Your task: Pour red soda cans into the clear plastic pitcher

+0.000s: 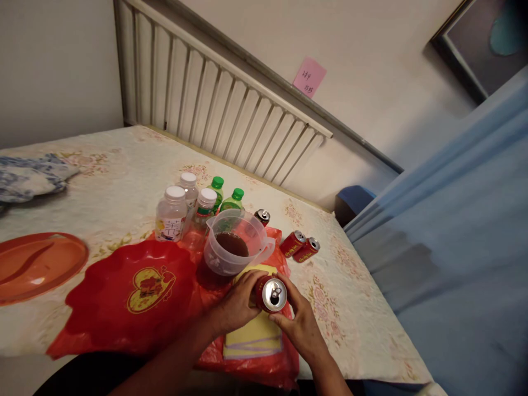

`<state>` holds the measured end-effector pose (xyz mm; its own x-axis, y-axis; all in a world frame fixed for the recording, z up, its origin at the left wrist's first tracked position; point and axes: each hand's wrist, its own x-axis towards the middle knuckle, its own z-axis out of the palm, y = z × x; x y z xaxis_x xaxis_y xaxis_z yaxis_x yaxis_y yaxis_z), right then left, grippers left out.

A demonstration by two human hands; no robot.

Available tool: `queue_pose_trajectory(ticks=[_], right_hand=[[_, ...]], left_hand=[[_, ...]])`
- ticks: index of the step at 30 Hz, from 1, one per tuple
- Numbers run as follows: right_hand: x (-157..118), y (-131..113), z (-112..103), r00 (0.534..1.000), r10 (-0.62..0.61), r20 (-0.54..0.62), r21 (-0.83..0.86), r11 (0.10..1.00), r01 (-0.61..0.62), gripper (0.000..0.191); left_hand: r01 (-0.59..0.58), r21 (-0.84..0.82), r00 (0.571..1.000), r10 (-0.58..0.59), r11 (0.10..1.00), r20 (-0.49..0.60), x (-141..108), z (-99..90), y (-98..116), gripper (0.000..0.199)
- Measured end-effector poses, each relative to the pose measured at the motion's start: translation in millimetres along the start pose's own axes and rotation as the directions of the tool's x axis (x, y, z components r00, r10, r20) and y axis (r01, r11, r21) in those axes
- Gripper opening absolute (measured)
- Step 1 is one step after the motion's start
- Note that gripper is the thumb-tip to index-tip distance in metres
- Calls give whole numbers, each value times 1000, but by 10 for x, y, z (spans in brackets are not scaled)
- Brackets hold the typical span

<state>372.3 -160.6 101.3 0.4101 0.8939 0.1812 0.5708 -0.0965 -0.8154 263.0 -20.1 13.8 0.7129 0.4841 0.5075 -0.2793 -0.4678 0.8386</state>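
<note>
Both my hands are closed around an opened red soda can (274, 295), its silver top facing up at me. My left hand (243, 300) wraps its left side, and my right hand (299, 319) grips it from the right. Just beyond stands a clear plastic measuring jug (214, 257) with dark brown liquid inside, its handle toward the right. Beneath the can lies a yellow cloth (251, 336) on red plastic sheeting (284, 366). Two more red cans (292, 243) stand close together to the right of the jug, and a dark can (262, 216) stands behind it.
A red scalloped tray (103, 291) with a gold heart print is at left, beside an orange oval dish (41, 264). White-capped bottles (170, 214) and green-capped bottles (232, 201) stand behind the jug. A radiator (223, 104) lines the wall; a blue curtain (445, 231) hangs at right.
</note>
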Motion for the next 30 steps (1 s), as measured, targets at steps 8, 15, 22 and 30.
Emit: queue_pose_trajectory(ticks=[8, 15, 22, 30], right_hand=[[-32, 12, -13, 997, -71, -10, -95, 993, 70, 69], [-44, -25, -27, 991, -132, -16, -107, 986, 130, 64], [-50, -30, -26, 991, -130, -21, -108, 986, 127, 62], [-56, -60, -18, 987, -157, -31, -104, 983, 153, 55]], left_hand=[[13, 36, 1000, -13, 999, -3, -31, 14, -36, 65], [6, 28, 1000, -6, 1000, -8, -31, 17, -43, 66], [-4, 43, 1000, 4, 999, 9, -38, 17, -32, 64], [-13, 62, 1000, 13, 998, 4, -45, 23, -54, 65]])
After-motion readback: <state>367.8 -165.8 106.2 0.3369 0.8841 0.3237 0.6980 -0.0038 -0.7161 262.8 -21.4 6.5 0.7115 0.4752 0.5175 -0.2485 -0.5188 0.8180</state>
